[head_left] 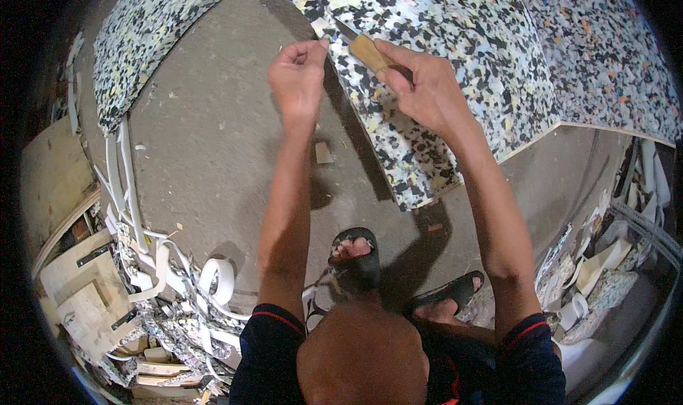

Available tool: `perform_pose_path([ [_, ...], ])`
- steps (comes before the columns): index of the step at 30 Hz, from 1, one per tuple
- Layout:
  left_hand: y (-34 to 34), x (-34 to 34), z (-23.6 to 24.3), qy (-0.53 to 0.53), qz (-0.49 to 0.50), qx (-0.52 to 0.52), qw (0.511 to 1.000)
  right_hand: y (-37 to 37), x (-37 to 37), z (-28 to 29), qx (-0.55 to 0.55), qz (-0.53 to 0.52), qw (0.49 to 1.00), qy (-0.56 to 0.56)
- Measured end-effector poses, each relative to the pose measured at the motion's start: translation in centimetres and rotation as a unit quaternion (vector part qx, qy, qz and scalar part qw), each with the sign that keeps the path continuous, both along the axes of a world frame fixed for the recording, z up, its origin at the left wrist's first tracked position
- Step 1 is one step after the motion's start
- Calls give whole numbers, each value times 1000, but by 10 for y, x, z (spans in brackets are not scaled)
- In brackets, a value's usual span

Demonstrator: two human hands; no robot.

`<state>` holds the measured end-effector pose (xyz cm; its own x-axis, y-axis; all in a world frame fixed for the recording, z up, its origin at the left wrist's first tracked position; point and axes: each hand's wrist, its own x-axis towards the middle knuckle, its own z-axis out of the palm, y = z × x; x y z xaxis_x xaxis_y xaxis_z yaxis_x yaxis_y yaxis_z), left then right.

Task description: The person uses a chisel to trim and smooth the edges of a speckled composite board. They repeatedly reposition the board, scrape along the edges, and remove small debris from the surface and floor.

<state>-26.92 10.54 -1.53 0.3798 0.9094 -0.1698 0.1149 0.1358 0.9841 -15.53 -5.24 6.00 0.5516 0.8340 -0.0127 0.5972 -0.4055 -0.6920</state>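
Note:
My right hand (427, 85) grips a knife (366, 52) by its pale wooden handle. The narrow blade points up and left, over the long left edge of a speckled foam sheet (455, 56) in white, black and yellow. Just left of that edge, my left hand (296, 74) is closed in a pinch, its fingertips close to the foam's rim. Whatever those fingers hold is too small to make out. A small white patch (319, 27) shows at the rim, above the fingertips and near the blade tip.
Another speckled foam sheet (160, 39) lies at the far left, and a greyer one (605, 49) adjoins at right. Foam scraps and white strips (167, 284) are heaped near left, with a white roll (217, 280) and wooden boards (89, 302). More offcuts (594, 284) lie at right.

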Motion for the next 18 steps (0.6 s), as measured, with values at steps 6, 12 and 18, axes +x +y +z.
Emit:
perform_pose_path([
  [6, -3, -3, 1, 38, -5, -2, 999, -71, -21, 9, -14, -23, 998, 52],
  [12, -11, -7, 0, 35, -6, 28, 999, -51, -12, -5, 23, -6, 1000, -7],
  [18, -16, -14, 6, 50, -21, 29, 998, -67, -20, -4, 18, -1, 1000, -1],
])
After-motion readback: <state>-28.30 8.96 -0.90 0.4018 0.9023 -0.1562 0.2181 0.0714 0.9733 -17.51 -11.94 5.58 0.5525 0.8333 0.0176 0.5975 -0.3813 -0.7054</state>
